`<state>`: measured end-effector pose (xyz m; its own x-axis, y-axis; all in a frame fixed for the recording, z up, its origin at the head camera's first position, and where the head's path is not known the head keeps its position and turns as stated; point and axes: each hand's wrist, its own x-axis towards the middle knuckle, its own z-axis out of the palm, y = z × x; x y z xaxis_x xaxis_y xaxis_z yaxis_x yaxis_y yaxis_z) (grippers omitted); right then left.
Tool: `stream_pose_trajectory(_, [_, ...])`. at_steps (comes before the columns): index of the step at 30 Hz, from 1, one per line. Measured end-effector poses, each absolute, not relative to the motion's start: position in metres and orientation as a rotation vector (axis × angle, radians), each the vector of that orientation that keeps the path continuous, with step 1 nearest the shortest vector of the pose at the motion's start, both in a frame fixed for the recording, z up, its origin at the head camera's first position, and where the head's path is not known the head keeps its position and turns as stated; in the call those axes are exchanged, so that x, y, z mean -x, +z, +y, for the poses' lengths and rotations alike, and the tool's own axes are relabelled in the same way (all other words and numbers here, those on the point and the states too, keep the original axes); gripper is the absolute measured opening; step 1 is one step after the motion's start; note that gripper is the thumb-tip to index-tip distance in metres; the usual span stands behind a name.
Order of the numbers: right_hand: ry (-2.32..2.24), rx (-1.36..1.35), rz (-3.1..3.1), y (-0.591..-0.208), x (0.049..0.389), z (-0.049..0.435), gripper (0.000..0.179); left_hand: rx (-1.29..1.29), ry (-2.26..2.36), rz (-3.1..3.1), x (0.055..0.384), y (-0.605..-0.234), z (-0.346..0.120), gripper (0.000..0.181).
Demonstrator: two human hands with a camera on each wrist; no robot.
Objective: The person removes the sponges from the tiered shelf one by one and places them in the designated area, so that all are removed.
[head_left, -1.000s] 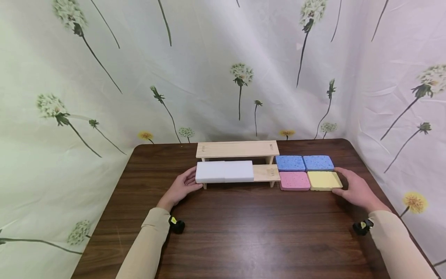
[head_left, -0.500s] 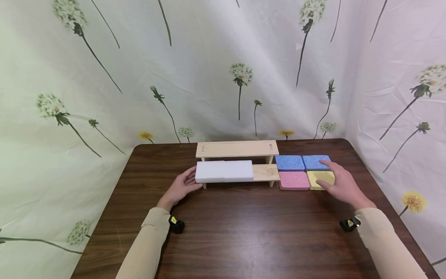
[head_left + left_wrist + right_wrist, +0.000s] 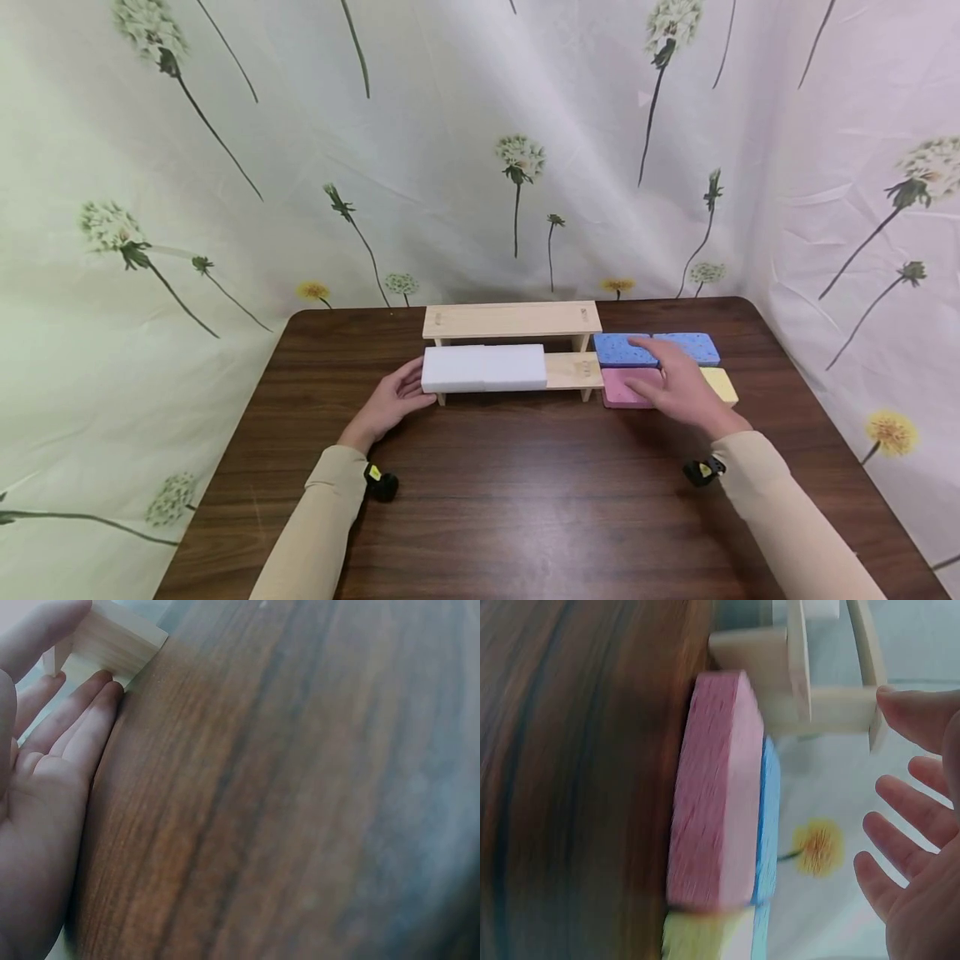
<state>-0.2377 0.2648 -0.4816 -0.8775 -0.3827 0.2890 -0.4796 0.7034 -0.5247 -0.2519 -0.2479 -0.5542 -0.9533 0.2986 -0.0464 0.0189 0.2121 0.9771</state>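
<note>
My left hand (image 3: 386,408) rests at the left end of the low front wooden stand (image 3: 572,369), its thumb at the near corner and its relaxed fingers close to the end. Two white blocks (image 3: 483,367) lie side by side on that stand. Over the sponges on the right hovers my right hand (image 3: 686,390), fingers spread and holding nothing. Beneath it a pink sponge (image 3: 621,393) shows partly, and most of the yellow sponge (image 3: 720,383) is hidden. In the right wrist view the pink sponge (image 3: 709,795) stands beside the spread fingers.
Behind the front stand is a taller wooden stand (image 3: 512,319) with a bare top. Two blue sponges (image 3: 615,350) lie in the back row, to the right of the stands. A flower-printed cloth (image 3: 450,167) hangs behind the dark wooden table (image 3: 525,500).
My right hand has moved left from the yellow sponge's right edge to above the pink one. The left hand, stands and white blocks stay where they were.
</note>
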Motion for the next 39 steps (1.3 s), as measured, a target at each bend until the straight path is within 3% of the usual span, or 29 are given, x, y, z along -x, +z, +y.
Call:
stream_pose_trajectory(15, [0.99, -0.911, -2.691, -0.485, 0.247, 0.198, 0.068, -0.305, 1.831, 2.248, 0.251, -0.555, -0.249, 0.084])
stream_pose_trajectory(28, [0.953, -0.967, -2.75, -0.489, 0.259, 0.17, 0.072, -0.319, 1.832, 2.251, 0.251, -0.554, -0.249, 0.084])
stream_pose_trajectory(39, [0.947, -0.935, -2.882, -0.492, 0.266, 0.151, 0.09, -0.31, 1.834, 2.25, 0.253, -0.555, -0.248, 0.083])
